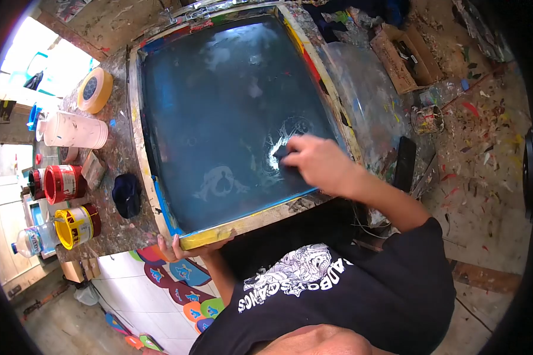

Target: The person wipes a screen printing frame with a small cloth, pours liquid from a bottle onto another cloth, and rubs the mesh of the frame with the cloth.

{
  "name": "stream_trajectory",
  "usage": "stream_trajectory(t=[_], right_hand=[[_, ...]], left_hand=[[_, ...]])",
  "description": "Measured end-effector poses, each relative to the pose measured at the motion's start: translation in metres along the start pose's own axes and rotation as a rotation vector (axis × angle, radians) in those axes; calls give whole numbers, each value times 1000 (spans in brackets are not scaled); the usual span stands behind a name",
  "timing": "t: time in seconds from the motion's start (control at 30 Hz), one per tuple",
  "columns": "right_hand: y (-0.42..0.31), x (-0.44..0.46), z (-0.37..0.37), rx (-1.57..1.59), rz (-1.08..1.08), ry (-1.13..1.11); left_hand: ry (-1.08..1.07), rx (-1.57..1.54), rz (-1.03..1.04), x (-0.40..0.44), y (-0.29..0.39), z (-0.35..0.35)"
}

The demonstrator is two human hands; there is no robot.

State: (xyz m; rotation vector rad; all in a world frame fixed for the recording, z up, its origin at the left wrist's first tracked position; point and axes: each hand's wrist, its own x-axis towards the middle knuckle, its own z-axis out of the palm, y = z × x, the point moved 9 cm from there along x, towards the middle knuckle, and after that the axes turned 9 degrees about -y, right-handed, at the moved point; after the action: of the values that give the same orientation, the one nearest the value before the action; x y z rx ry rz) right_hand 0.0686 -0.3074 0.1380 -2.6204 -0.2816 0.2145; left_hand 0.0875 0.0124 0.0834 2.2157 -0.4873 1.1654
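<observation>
A screen printing frame [137,118] with wooden edges and a dark mesh [219,118] lies tilted on the table. Pressed against the lower right of the mesh, a small dark cloth [282,152] is pinched in my right hand [323,163]. A shiny wet patch [273,148] surrounds the cloth. To its left a pale round mark [219,180] shows on the mesh. My left hand [175,247] grips the frame's near edge at the left corner, its fingers curled over the wood; part of it is hidden beneath.
Left of the frame stand a tape roll [95,90], a whitish plastic jug [74,130], a red paint tub [64,183], a yellow paint tub [77,226], a water bottle [34,239] and a dark crumpled cloth [126,196]. A cardboard box [405,59] sits at the upper right.
</observation>
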Motion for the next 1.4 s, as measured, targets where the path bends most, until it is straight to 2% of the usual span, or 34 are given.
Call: stream_trajectory(t=[0.07, 0.1, 0.17, 0.2, 0.27, 0.4, 0.5, 0.6, 0.63, 0.73, 0.9, 0.93, 1.0, 1.13, 1.23, 1.3, 1.37, 1.4], right_hand=[[44, 5, -17, -202, 191, 50], [59, 16, -18, -205, 190, 54], [74, 33, -36, -451, 213, 239], [58, 32, -33, -458, 207, 237], [16, 37, 2, -339, 93, -13], [2, 31, 1, -444, -46, 92], [54, 56, -21, -618, 43, 85], [127, 105, -54, -717, 159, 210], [147, 121, -61, -719, 168, 252], [145, 139, -63, -736, 240, 239], [34, 79, -15, -331, -111, 149], [23, 69, -11, -315, -84, 93], [40, 68, -20, -302, -66, 99], [129, 110, -68, -373, 252, 216], [178, 163, -83, -513, 127, 313], [193, 199, -93, -606, 185, 375], [194, 240, -88, -610, 305, 322], [187, 255, -80, -584, 280, 401]], left_hand=[[-2, 3, -2, 0, -1, -2], [-3, 3, -4, -1, 0, -2], [-10, 2, -8, -1, 1, -3], [-14, 5, -13, -1, 1, -3], [-25, 16, -26, -1, 0, -1], [-11, 26, -33, -1, -3, -2], [-1, 30, -43, -4, -5, -1], [7, 32, -42, -6, -7, -3], [13, 35, -37, -5, -8, -4], [24, 35, -30, -4, -10, -6], [41, 44, -34, -5, -12, -7], [48, 47, -35, -5, -13, -7], [57, 46, -38, -6, -13, -6], [71, 35, -34, -10, -13, -7], [84, 42, -29, -11, -14, -7], [96, 50, -33, -12, -15, -8], [100, 53, -36, -14, -15, -7], [105, 56, -38, -15, -14, -7]])
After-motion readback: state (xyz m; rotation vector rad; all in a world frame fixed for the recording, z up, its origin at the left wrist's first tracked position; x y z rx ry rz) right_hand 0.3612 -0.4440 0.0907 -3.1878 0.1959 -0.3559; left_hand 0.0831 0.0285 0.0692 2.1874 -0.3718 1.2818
